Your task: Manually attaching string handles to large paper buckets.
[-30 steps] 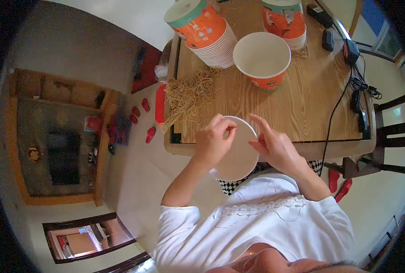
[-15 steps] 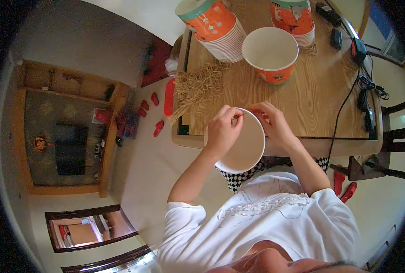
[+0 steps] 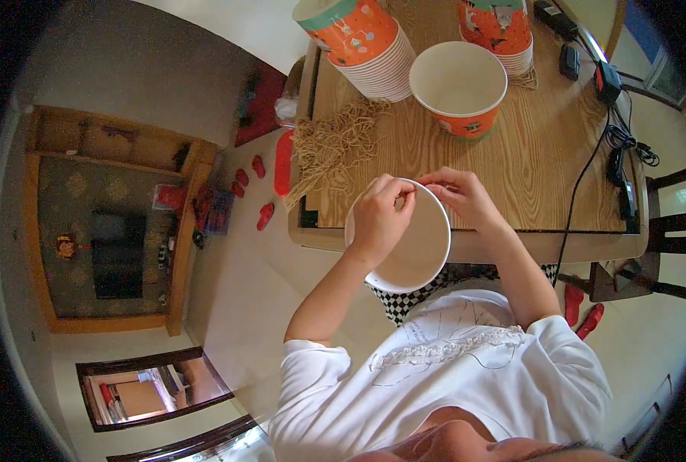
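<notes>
A white-lined paper bucket (image 3: 418,250) is tilted at the table's near edge, its open mouth toward me. My left hand (image 3: 385,215) reaches over the mouth, thumb and fingers pinched at the far rim. From the right, my right hand (image 3: 466,200) meets it there, its fingertips drawn together against the rim. Whatever small thing may lie between the right fingertips is too small to make out. Another paper bucket (image 3: 470,125), orange outside and white within, stands upright just beyond. A small dark spot shows near the held bucket's lower left rim.
A nested stack of orange and green buckets (image 3: 374,65) leans at the far left, another stack (image 3: 504,35) at the far right. Loose tan twine (image 3: 339,138) spreads over the wooden table's (image 3: 543,181) left side. Black cables (image 3: 614,138) run along the right edge, near a dark chair (image 3: 674,231).
My right hand has shifted slightly left and its fingertips have come closer to the left hand's at the rim. The bucket and my left hand have hardly moved.
</notes>
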Action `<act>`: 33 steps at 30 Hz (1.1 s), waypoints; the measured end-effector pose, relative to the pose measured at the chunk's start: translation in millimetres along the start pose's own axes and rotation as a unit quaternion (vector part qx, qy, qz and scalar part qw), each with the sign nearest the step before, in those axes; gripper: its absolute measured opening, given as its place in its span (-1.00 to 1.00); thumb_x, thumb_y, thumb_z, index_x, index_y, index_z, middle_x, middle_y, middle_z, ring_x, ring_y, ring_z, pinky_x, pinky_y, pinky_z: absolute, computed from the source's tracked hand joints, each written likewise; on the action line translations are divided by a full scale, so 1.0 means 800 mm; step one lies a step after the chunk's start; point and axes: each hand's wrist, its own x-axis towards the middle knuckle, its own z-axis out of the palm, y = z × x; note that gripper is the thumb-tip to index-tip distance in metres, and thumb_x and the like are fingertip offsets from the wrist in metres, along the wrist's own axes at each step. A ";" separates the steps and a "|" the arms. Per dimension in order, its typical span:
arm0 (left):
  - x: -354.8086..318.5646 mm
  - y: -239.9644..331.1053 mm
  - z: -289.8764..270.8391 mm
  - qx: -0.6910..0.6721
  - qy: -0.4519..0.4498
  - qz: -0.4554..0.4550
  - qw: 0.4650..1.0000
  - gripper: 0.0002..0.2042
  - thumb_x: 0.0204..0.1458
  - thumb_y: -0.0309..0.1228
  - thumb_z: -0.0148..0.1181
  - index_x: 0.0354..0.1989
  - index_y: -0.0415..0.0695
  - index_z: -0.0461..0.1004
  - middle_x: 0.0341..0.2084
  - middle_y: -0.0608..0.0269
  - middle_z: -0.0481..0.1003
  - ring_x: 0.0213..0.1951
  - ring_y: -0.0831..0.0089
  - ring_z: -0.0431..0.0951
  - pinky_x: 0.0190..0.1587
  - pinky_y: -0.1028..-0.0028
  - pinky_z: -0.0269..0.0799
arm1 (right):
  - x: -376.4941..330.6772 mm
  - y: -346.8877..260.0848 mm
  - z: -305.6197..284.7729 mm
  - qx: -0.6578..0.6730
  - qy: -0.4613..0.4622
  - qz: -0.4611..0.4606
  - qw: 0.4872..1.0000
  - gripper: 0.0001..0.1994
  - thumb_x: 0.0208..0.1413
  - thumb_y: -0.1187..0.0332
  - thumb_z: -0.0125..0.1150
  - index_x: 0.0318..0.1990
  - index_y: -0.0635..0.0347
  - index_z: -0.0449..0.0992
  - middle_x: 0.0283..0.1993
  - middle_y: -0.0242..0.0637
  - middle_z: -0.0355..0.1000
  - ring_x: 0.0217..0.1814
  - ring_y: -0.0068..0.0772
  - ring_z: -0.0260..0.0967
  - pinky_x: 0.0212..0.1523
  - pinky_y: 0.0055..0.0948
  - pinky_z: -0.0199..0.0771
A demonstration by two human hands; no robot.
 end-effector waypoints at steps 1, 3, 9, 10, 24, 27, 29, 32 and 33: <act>0.000 -0.001 0.001 -0.001 -0.001 0.000 1.000 -0.93 -0.17 -0.55 0.19 -0.47 -0.18 0.45 -0.53 0.22 0.41 -0.47 0.36 0.47 -0.44 0.45 0.39 | 0.003 0.004 -0.003 -0.001 0.001 0.001 1.000 -0.85 0.06 0.42 0.09 -0.28 0.30 0.50 -0.33 -0.33 0.42 -0.25 -0.56 0.34 -0.22 -0.56 0.36; 0.000 -0.002 0.001 0.009 -0.006 0.004 1.000 -0.93 -0.17 -0.55 0.19 -0.47 -0.17 0.45 -0.53 0.22 0.41 -0.48 0.35 0.46 -0.44 0.45 0.39 | 0.008 0.011 -0.008 0.045 -0.039 0.014 0.998 -0.86 0.07 0.40 0.10 -0.30 0.29 0.49 -0.35 -0.39 0.41 -0.26 -0.63 0.31 -0.23 -0.60 0.35; 0.001 0.003 -0.004 0.003 -0.023 -0.014 1.000 -0.91 -0.17 -0.54 0.19 -0.44 -0.16 0.46 -0.49 0.21 0.40 -0.47 0.35 0.46 -0.44 0.43 0.39 | 0.008 -0.004 -0.001 -0.011 -0.044 0.018 0.999 -0.92 0.09 0.44 0.04 -0.32 0.26 0.37 -0.39 -0.40 0.36 -0.33 -0.66 0.25 -0.30 -0.59 0.33; 0.001 0.003 -0.005 -0.001 -0.017 -0.017 1.000 -0.91 -0.17 -0.54 0.19 -0.44 -0.16 0.46 -0.49 0.21 0.40 -0.47 0.35 0.46 -0.44 0.43 0.39 | 0.010 0.001 0.002 -0.044 -0.036 -0.035 0.998 -0.95 0.14 0.47 -0.03 -0.31 0.24 0.31 -0.41 -0.49 0.27 -0.36 -0.73 0.18 -0.37 -0.69 0.25; 0.025 -0.027 -0.052 -0.036 -0.153 -0.057 0.986 -0.77 -0.22 -0.29 0.29 -0.55 -0.19 0.46 -0.56 0.08 0.45 -0.46 0.24 0.48 -0.36 0.31 0.39 | 0.053 -0.060 -0.009 -0.339 -0.140 -0.070 0.927 -0.93 0.05 0.49 0.02 -0.34 0.28 0.31 -0.43 -0.20 0.31 -0.41 -0.36 0.28 -0.36 -0.43 0.32; 0.007 -0.045 -0.025 -0.175 -0.134 -0.097 0.970 -0.75 -0.20 -0.27 0.28 -0.55 -0.23 0.45 -0.57 0.06 0.46 -0.47 0.28 0.50 -0.37 0.33 0.38 | 0.057 -0.072 -0.009 -0.369 -0.197 -0.072 0.905 -0.91 0.00 0.49 0.09 -0.35 0.26 0.33 -0.43 -0.17 0.31 -0.41 -0.27 0.31 -0.36 -0.38 0.33; -0.008 -0.048 -0.010 -0.195 -0.114 -0.104 0.969 -0.75 -0.20 -0.26 0.27 -0.53 -0.21 0.48 -0.60 0.06 0.49 -0.51 0.23 0.52 -0.44 0.35 0.39 | 0.055 -0.079 -0.006 -0.386 -0.241 -0.069 0.888 -0.91 -0.01 0.49 0.10 -0.35 0.26 0.33 -0.45 -0.19 0.31 -0.41 -0.28 0.31 -0.37 -0.38 0.32; -0.031 -0.053 0.015 -0.318 -0.120 -0.106 0.935 -0.78 -0.14 -0.33 0.26 -0.49 -0.26 0.48 -0.59 0.20 0.48 -0.47 0.56 0.44 -0.40 0.48 0.37 | 0.046 -0.080 0.003 -0.379 -0.273 -0.026 0.884 -0.92 0.00 0.51 0.07 -0.34 0.27 0.33 -0.47 -0.20 0.28 -0.41 -0.25 0.30 -0.37 -0.39 0.32; -0.033 -0.055 0.016 -0.330 -0.107 -0.108 0.932 -0.78 -0.14 -0.33 0.26 -0.49 -0.26 0.48 -0.59 0.20 0.48 -0.47 0.56 0.44 -0.40 0.48 0.37 | 0.042 -0.078 0.008 -0.363 -0.270 -0.010 0.892 -0.92 0.01 0.51 0.06 -0.32 0.28 0.33 -0.43 -0.17 0.30 -0.37 -0.22 0.31 -0.35 -0.38 0.33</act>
